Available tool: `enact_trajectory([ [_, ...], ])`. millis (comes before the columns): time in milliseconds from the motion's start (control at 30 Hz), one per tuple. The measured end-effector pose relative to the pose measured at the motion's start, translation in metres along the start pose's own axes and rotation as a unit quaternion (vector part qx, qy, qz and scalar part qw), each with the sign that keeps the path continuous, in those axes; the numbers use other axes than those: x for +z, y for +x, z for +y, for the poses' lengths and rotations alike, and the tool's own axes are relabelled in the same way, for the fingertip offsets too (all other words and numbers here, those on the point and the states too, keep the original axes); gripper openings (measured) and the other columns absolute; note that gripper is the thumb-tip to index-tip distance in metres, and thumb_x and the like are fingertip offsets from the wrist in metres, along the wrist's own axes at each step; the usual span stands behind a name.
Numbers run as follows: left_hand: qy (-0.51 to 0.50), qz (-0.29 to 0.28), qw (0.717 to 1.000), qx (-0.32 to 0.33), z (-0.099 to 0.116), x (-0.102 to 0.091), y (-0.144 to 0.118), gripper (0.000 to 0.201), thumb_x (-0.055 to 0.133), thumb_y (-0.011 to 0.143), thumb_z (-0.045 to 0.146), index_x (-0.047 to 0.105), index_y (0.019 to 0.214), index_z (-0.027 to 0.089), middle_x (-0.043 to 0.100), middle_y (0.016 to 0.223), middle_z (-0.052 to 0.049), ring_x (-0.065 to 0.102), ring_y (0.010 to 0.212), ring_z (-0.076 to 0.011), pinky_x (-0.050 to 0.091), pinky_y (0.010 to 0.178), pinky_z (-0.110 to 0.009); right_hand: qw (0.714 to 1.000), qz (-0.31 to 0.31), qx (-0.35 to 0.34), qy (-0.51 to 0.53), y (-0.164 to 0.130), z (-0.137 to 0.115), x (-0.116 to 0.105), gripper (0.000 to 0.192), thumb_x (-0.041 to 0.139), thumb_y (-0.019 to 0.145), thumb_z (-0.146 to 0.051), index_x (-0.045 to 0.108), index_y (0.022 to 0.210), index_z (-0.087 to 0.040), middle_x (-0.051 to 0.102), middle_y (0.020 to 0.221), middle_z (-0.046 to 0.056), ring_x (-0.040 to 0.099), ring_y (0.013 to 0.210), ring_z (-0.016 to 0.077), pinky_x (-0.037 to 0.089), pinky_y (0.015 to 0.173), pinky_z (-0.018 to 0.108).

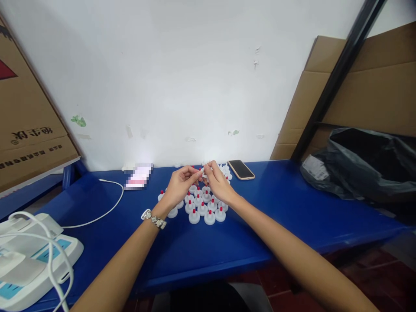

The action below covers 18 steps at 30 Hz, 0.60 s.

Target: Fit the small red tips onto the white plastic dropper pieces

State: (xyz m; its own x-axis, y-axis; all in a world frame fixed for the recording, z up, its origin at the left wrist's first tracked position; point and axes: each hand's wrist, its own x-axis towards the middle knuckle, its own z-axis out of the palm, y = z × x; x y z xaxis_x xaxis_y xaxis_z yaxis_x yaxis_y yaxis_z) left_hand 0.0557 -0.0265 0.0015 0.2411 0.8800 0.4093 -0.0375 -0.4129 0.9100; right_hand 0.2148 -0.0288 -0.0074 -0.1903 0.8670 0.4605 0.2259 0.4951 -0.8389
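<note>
A small white plastic piece [203, 173], mostly hidden by fingers, is over the back half of the glossy blue table [208, 249], pinched in the grip of both the left hand [182, 183] and the right hand [219, 182]. Beneath them, round white plastic caps with red tips [203, 209] stand clustered. A dark-screened, pale-rimmed smartphone [241, 169] lies by the back edge; a white-and-blue power strip [73, 250] occupies the left end.

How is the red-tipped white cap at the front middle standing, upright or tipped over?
Upright: the white cap sits wide base down on the blue table, its red tip pointing up.
</note>
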Motion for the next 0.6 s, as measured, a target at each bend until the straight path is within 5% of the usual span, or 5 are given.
enact_trajectory([
  [400,-0.005,0.043,0.998,0.041,0.003,0.009,0.000,0.029,0.074,0.078,0.043,0.065,0.082,0.015,0.070,0.078,-0.005,0.066,0.074,-0.0166,0.054,0.075,-0.032,0.998,0.065,-0.014,-0.009,0.005,-0.013,0.014,0.037,0.027,0.099,-0.058,0.032,0.082,-0.026,0.040,0.069,-0.003,0.044,0.063,0.0160,0.039,0.061,0.030],
  [600,0.098,0.054,0.992,0.055,0.012,-0.022,0.012,0.028,0.068,0.083,0.044,0.065,0.086,0.016,0.070,0.080,-0.005,0.066,0.076,-0.0171,0.051,0.070,-0.029,0.999,0.005,0.028,-0.025,0.009,-0.014,-0.001,0.042,0.024,0.097,-0.062,0.045,0.104,-0.026,0.057,0.082,-0.001,0.056,0.074,0.0155,0.043,0.072,0.030],
])
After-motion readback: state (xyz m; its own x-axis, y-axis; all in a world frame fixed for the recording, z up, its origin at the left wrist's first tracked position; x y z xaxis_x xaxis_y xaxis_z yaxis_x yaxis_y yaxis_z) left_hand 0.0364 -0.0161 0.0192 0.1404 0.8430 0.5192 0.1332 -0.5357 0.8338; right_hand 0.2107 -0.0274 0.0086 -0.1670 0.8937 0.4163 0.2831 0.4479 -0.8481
